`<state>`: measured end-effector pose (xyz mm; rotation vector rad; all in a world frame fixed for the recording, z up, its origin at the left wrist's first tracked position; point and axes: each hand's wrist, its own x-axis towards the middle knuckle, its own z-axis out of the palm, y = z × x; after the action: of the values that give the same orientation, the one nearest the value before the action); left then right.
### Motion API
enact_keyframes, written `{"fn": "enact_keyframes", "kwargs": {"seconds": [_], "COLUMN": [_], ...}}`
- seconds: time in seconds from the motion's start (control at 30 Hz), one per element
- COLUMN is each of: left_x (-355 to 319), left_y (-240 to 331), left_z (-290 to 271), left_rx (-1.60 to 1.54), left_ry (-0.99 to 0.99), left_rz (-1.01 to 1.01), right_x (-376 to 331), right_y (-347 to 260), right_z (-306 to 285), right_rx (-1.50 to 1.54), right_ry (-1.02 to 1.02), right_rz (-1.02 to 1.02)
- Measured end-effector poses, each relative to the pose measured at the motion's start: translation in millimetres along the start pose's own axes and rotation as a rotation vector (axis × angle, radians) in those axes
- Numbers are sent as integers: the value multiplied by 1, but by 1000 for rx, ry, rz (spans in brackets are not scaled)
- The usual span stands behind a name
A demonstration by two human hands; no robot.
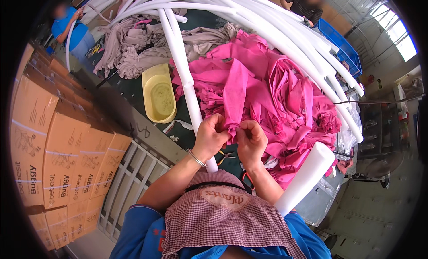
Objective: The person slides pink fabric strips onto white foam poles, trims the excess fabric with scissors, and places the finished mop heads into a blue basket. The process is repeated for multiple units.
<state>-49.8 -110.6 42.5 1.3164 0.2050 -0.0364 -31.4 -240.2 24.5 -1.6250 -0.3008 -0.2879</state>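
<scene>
Both hands pinch the gathered near end of a pink fabric sleeve (pixel 234 91), which stretches away from me over the pile. My left hand (pixel 210 136) is closed on its left side, with a metal bangle on that wrist. On the right side my right hand (pixel 251 142) grips the same end, fingers curled. Behind them spreads a heap of pink fabric (pixel 285 96). A long white foam tube (pixel 189 94) runs just left of my left hand. Near my right forearm leans a thick white foam tube (pixel 307 176). Pliers (pixel 225 156) lie partly hidden below my hands.
A yellow tub (pixel 159 96) stands left of the foam tube. Grey fabric (pixel 133 53) lies at the far left. Many white foam tubes (pixel 294 45) arch over the table. Stacked cardboard boxes (pixel 67 147) fill the left. Two people work across the table; a blue crate (pixel 341 45) is far right.
</scene>
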Motion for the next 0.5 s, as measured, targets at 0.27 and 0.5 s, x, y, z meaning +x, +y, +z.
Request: {"fn": "enact_keyframes", "kwargs": {"seconds": [0.27, 0.5], "left_x": [32, 12], "left_y": [-35, -24], "left_z": [3, 15], "left_rx": [549, 773], "left_ry": [375, -37], "left_rz": [449, 624], "right_x": [-3, 14], "right_y": [9, 28], "right_z": [-2, -16], "right_rx": [-150, -226], "right_ry": [-149, -17], "right_rz": [-95, 63]}}
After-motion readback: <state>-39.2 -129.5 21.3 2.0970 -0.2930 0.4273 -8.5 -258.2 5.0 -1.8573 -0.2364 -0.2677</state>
